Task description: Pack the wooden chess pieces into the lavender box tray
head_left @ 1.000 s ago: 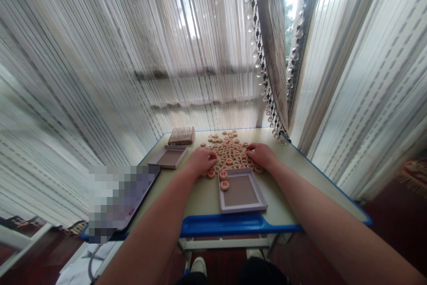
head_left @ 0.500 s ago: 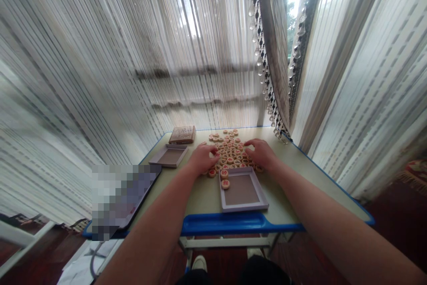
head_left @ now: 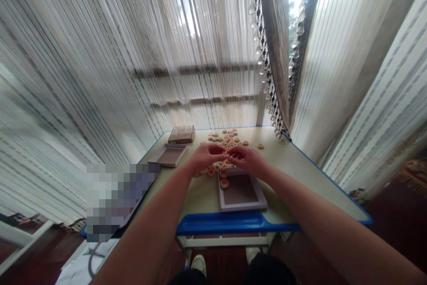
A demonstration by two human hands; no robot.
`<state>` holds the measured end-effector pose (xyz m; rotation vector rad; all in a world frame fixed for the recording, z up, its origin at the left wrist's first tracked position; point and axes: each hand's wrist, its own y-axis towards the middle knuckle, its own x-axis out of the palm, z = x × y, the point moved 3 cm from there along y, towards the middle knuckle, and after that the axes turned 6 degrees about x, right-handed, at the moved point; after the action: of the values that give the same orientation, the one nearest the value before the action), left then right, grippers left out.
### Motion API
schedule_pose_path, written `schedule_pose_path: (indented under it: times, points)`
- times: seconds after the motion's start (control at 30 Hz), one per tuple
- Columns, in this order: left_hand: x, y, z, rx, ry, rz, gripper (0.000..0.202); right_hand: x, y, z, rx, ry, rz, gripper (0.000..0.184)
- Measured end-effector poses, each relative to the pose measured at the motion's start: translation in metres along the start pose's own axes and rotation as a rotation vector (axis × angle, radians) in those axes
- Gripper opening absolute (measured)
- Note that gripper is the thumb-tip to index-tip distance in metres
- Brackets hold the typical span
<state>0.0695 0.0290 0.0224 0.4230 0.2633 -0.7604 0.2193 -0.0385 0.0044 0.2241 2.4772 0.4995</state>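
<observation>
Because the left hand point(head_left: 207, 158) and right hand point(head_left: 246, 159) are hovering close together over pieces point(head_left: 237, 140) beyond the tray point(head_left: 240, 190) on the table point(head_left: 296, 158), they are risking a scattering nudge, either grip's closure being impossible to tell.

Low in the centre of the frame, your left hand point(head_left: 202, 158) and your right hand point(head_left: 252, 159) are over round, wooden pieces point(head_left: 230, 139), which also spread behind them on the pale, blue-edged table point(head_left: 296, 174). Below your right hand sits a shallow, rectangular, pale-walled tray point(head_left: 245, 207), two of these pieces at its upper-left corner. Left of your left hand lies another pale-walled tray point(head_left: 169, 157), a flat brown box point(head_left: 182, 134) behind it. Sheer striped curtains point(head_left: 207, 49) hang behind the table.
</observation>
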Motion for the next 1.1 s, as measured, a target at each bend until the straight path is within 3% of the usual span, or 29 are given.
schedule_pose_path:
  times: [0.33, 0.53, 0.7, 0.8, 0.97, 1.1]
  points:
    - [-0.003, -0.001, 0.001, -0.033, -0.082, 0.001, 0.039, -0.004, -0.001, -0.002, -0.020, 0.136, 0.040, 0.026]
    - [-0.005, -0.002, -0.003, -0.054, -0.012, -0.040, 0.030, -0.005, -0.001, -0.005, -0.110, 0.037, 0.075, 0.026]
    - [-0.004, -0.002, -0.007, -0.065, 0.078, -0.064, 0.032, -0.004, -0.004, -0.009, -0.179, -0.113, 0.054, 0.014]
    - [-0.009, -0.003, -0.006, -0.016, 0.278, 0.027, 0.032, -0.006, -0.006, -0.012, -0.182, -0.156, 0.018, 0.012]
    - [-0.021, -0.008, 0.003, 0.093, 0.929, 0.244, 0.036, -0.001, -0.017, -0.022, -0.253, -0.206, -0.193, 0.018]
    - [-0.015, -0.016, 0.004, 0.015, 1.075, 0.286, 0.041, 0.005, -0.026, -0.025, -0.368, -0.275, -0.211, 0.022]
